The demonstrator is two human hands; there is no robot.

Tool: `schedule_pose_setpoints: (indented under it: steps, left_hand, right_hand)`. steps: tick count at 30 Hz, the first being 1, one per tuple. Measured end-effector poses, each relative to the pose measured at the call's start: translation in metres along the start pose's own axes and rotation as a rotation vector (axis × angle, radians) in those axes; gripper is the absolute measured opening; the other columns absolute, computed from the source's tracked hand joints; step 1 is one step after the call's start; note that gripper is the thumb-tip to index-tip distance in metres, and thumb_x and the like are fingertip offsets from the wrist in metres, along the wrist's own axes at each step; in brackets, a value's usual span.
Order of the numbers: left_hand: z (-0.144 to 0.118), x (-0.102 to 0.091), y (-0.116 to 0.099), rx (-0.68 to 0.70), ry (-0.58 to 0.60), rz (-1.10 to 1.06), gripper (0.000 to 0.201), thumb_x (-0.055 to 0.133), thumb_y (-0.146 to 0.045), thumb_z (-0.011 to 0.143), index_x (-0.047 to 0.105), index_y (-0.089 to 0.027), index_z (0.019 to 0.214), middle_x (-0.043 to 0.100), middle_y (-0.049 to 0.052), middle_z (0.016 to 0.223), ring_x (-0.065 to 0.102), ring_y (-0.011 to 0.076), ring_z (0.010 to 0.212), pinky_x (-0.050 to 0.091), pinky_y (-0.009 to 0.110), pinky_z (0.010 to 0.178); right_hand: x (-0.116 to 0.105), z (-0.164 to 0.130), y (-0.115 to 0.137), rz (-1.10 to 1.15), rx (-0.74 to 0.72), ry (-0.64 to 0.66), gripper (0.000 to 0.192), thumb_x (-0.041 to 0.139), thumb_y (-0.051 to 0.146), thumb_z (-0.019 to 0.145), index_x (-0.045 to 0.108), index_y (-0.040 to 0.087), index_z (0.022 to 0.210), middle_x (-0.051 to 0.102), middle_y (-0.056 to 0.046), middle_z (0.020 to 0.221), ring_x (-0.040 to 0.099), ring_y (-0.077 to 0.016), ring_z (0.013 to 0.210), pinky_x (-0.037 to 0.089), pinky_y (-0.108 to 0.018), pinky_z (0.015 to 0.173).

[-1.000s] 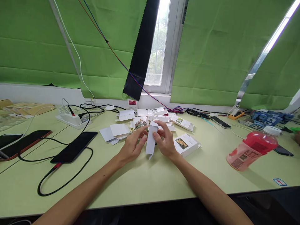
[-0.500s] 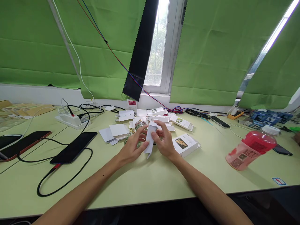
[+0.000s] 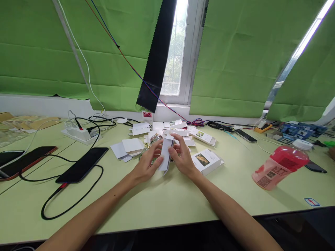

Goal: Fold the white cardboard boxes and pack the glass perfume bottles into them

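Both hands meet above the middle of the green worktop [image 3: 162, 198]. The left hand [image 3: 146, 164] and right hand [image 3: 183, 158] together grip a small white carton [image 3: 166, 153], held upright and slightly tilted just above the worktop surface. Left fingers close on its left edge; the right thumb and fingers close on its right side and top.

Directly behind the carton lies a heap of flat white cartons [image 3: 172, 131], with a glass bottle [image 3: 156, 138] partly hidden behind the left fingers. A printed box [image 3: 206, 160] lies just right of the right hand. A stack of white card [image 3: 128, 148] sits left of the left hand.

Further left, a black phone [image 3: 82, 164] lies with a black cable [image 3: 70, 195] plugged in; a power strip [image 3: 78, 134] stands beyond it. Well apart to the right, a pink bottle [image 3: 281, 167] lies tilted on its side.
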State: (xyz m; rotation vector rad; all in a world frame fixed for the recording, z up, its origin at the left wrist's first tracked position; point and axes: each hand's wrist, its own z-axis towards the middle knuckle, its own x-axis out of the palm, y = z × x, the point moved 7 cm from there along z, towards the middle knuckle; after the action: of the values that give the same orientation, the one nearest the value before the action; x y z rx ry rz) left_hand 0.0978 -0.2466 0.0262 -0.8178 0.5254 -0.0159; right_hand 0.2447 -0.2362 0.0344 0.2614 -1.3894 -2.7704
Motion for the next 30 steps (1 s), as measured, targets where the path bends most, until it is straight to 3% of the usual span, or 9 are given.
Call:
schedule_pose_setpoints:
  steps: [11,25,30]
  left_hand:
    - [0.0012,-0.0003,-0.0032,0.014,0.007,0.02,0.055,0.048,-0.051,0.106,0.035,-0.025,0.152,0.062,0.016,0.139,0.07,0.0259,0.109,0.057,0.042,0.091]
    - [0.0024,0.0014,-0.0041,-0.073,0.032,0.071,0.054,0.051,-0.052,0.104,0.034,-0.027,0.149,0.06,0.015,0.141,0.071,0.0242,0.105,0.059,0.041,0.091]
    - [0.0021,0.0018,-0.0031,-0.087,0.046,0.059,0.055,0.05,-0.05,0.104,0.033,-0.027,0.151,0.064,0.015,0.138,0.071,0.025,0.106,0.059,0.041,0.091]
  right_hand:
    - [0.0017,-0.0001,-0.005,-0.005,-0.011,0.043,0.05,0.056,0.056,0.1,0.044,0.029,0.141,0.061,-0.01,0.122,0.057,-0.0161,0.074,0.052,-0.032,0.062]
    - [0.002,0.0,-0.0049,-0.069,-0.025,0.069,0.049,0.054,0.051,0.102,0.043,0.027,0.143,0.061,-0.009,0.118,0.059,-0.0161,0.076,0.053,-0.033,0.067]
    - [0.002,-0.0001,-0.0049,-0.072,-0.011,0.071,0.048,0.053,0.052,0.102,0.044,0.027,0.142,0.059,-0.011,0.127,0.061,-0.0168,0.08,0.054,-0.033,0.067]
